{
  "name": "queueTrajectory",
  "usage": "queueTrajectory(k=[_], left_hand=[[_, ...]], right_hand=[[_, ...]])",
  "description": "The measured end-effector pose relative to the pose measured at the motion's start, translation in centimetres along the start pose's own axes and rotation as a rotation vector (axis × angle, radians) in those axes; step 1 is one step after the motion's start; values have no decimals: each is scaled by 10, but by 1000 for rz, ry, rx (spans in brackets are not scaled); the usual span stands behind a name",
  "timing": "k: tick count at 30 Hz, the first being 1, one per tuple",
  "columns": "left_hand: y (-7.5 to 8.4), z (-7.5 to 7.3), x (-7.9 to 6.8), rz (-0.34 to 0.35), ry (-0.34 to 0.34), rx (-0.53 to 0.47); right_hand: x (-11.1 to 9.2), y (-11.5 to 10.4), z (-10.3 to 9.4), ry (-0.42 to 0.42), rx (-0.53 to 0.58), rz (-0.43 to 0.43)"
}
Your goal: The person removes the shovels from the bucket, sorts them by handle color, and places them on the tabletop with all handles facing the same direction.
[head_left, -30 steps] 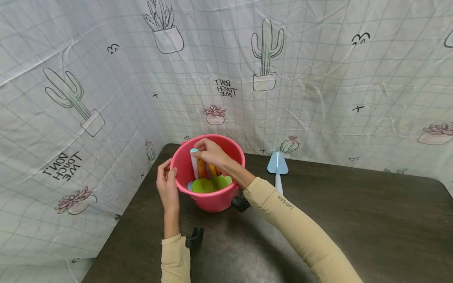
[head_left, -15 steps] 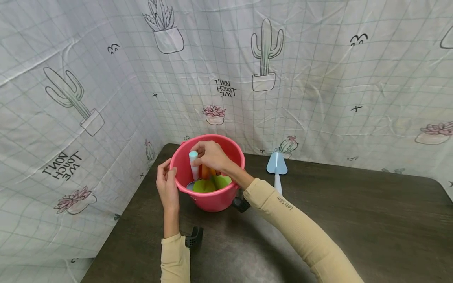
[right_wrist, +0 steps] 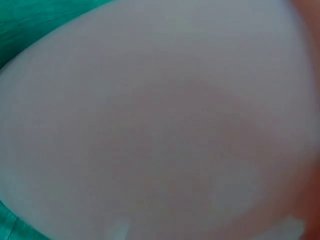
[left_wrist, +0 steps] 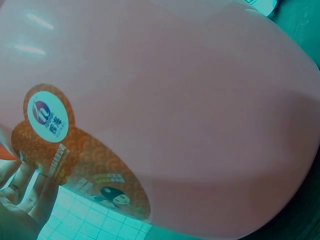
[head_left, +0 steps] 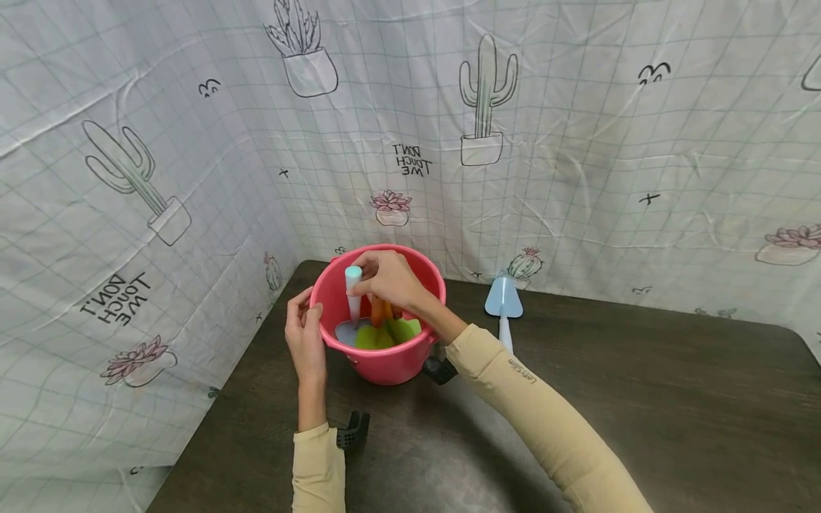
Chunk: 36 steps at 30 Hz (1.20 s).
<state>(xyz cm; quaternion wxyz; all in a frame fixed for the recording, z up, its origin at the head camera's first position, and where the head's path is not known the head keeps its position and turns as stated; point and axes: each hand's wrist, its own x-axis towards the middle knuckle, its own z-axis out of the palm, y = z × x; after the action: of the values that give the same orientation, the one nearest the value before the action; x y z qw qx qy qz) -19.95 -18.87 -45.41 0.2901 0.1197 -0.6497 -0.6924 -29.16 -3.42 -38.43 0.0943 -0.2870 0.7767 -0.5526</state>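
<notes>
A pink bucket stands on the dark table, and my left hand grips its rim at the left. Inside it my right hand pinches the white, blue-tipped handle of a toy shovel, whose blue-grey blade points down. Green blades and orange handles of other toy tools lie in the bucket beside it, partly hidden by my right hand. The left wrist view shows the bucket's outer wall with an orange sticker. A blurred bucket wall fills the right wrist view.
A light blue toy shovel with a pale handle lies on the table right of the bucket. A printed cloth hangs behind the table and along its left side.
My right fingers have settled round the white handle. It dipped slightly, then rose, and more of the blue-grey blade now shows. My left hand stays on the rim.
</notes>
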Motion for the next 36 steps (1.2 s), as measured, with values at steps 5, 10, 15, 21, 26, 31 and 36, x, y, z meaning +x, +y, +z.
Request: queueTrajectory(k=[5, 10, 15, 21, 26, 31, 36], left_hand=[[-2, 0, 1, 4, -3, -5], [-4, -1, 2, 2, -2, -10], [-4, -1, 2, 5, 1, 0], [-4, 0, 2, 9, 6, 8], [-5, -1, 2, 16, 4, 6], [-6, -2, 2, 23, 4, 7], [-6, -2, 2, 35, 0, -21]], right_hand=[[-2, 1, -4, 64, 1, -22], [-3, 2, -9, 90, 7, -15], [-4, 2, -15, 124, -34, 2], [-4, 1, -23, 145, -39, 15], [-7, 0, -32, 147, 13, 27], [-11, 1, -40, 153, 36, 64], [-14, 5, -47, 162, 111, 105]])
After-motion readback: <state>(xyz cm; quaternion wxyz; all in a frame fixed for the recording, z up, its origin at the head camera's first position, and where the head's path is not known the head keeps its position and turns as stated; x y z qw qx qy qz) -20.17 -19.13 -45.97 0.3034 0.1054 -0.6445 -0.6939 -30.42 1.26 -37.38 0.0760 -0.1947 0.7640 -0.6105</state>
